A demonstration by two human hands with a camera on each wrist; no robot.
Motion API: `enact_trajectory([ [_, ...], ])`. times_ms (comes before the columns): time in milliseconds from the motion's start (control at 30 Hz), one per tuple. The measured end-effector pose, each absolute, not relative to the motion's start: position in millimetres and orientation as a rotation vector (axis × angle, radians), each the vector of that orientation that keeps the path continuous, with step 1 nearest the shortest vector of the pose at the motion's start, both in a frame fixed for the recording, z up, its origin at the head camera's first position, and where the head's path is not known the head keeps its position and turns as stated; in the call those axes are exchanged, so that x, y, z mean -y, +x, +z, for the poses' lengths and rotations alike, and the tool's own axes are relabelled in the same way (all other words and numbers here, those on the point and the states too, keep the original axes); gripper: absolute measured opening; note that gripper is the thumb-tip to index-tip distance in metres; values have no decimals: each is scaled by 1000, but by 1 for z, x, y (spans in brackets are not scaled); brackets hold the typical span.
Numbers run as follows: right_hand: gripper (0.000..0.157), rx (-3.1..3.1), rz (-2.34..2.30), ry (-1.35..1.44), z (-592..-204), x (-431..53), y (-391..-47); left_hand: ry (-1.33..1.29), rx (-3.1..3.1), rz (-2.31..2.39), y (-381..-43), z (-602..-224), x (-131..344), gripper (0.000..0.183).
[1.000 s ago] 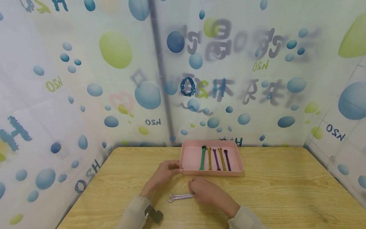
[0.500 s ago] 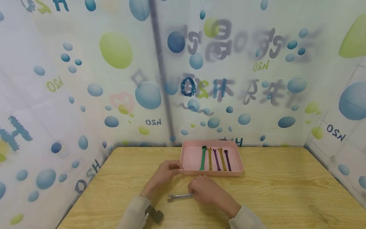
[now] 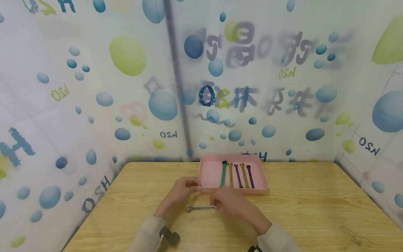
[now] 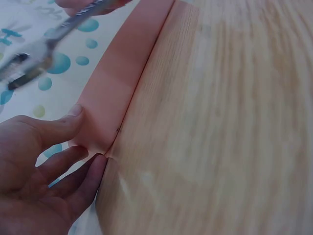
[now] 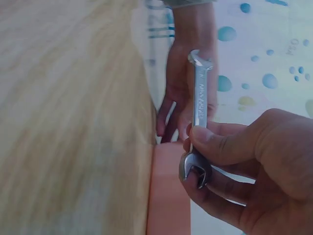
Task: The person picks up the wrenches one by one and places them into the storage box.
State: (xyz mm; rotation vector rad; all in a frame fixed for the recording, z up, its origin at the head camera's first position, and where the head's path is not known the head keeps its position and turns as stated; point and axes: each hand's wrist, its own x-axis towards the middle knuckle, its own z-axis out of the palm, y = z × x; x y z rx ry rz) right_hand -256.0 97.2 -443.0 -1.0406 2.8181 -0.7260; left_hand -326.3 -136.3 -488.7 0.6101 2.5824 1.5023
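Observation:
A pink tray (image 3: 208, 171) lies toward the back of the table, and my left hand (image 3: 182, 190) holds its near left corner. In the left wrist view, the thumb (image 4: 73, 115) is against the tray wall and the other fingers bend at the corner. My right hand (image 3: 234, 203) pinches a silver open-end wrench (image 3: 201, 208) just in front of the tray, above the table. The right wrist view shows the wrench's shaft (image 5: 200, 98) between thumb and fingers, with an open jaw at each end. Inside the tray are a green wrench (image 3: 223, 175), two gold wrenches and two purple ones.
The wood-grain table (image 3: 299, 210) extends to both sides of the tray and in front of it. A patterned curtain (image 3: 270, 105) with blue and green drops hangs right behind the table. The tray's left part shows its bare pink floor.
The right hand has lifted the silver wrench and shifted slightly forward and right, closer to the tray's front wall. My left hand and the tray have stayed in place.

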Motion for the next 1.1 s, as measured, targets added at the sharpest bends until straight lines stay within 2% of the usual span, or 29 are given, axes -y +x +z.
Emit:
enact_trajectory([
  [133,31,-2807,-838,-1018,-435,-105,-259,623,-2577,1501,-326,-486,135,6],
  [267,9,-2842,-884,-980,-431,-110,-262,624,-2594,1489,-326,-485,135,9],
  [367,7,-2813,-979,-940,-429,-112,-264,631,-2652,1445,-328,-488,136,13],
  [533,8,-2674,-1224,-819,-431,-113,-267,626,-2656,1455,-330,-492,137,3],
  [733,8,-2546,-1486,-589,-434,-111,-275,638,-2623,1476,-330,-493,136,8],
  [1100,20,-2357,-1736,-203,-424,-102,-304,613,-2600,1504,-330,-492,136,7],
])
